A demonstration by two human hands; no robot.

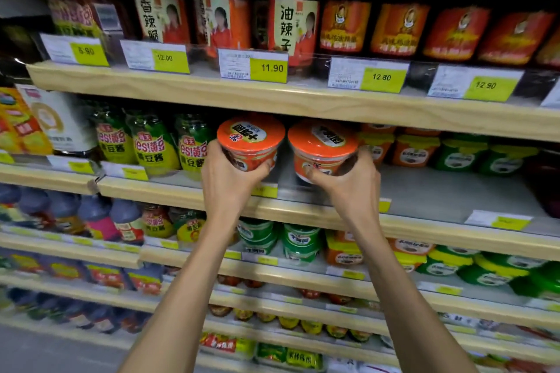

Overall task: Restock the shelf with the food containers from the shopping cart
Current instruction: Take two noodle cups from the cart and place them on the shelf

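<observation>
Below the 11.90 price tag (253, 65), the pale wooden shelf (439, 191) with its grey deck is the one I am working at. A bare stretch of it lies down and to the right of the tag. Behind and to either side of the tag stands a row of dark sauce bottles (292, 24) with red and orange labels. Down-left of the tag are green-lidded jars (151, 145) with yellow labels, and down-right of it, set back, are small orange and green packs (415, 150). Straight below the tag my left hand (225, 182) grips an orange-lidded tub (250, 142), fingers curled round its side and thumb across the front. Just right of that, also below the tag, my right hand (351, 188) clasps a second orange tub (322, 145) the same way. The two lids nearly touch. I cannot tell whether either base sits on the deck.
</observation>
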